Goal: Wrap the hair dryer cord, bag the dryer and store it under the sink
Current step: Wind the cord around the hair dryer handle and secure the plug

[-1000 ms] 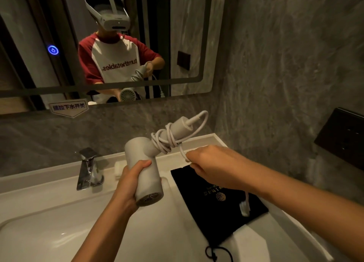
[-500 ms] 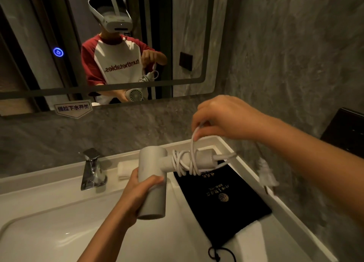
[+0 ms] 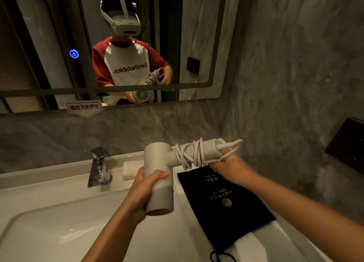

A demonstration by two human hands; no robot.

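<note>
Midair, hair dryer — left hand gripping barrel, right hand under handle.

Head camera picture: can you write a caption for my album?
Left hand holds the hair dryer while the right hand winds its cord around the handle, above the black bag.

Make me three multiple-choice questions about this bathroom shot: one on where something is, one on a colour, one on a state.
1. Where does the drawstring bag lie?
A. In the basin
B. On the counter right of the basin
C. Hung on the faucet

2. What colour is the bag?
A. Black
B. White
C. Red

3. What state is the cord in?
A. Plugged into the wall
B. Hanging fully loose
C. Coiled round the hair dryer handle

Answers: 1 B, it lies flat on the counter beside the right hand. 2 A, black cloth with gold print. 3 C, loops circle the handle while the left hand holds the barrel.
</note>
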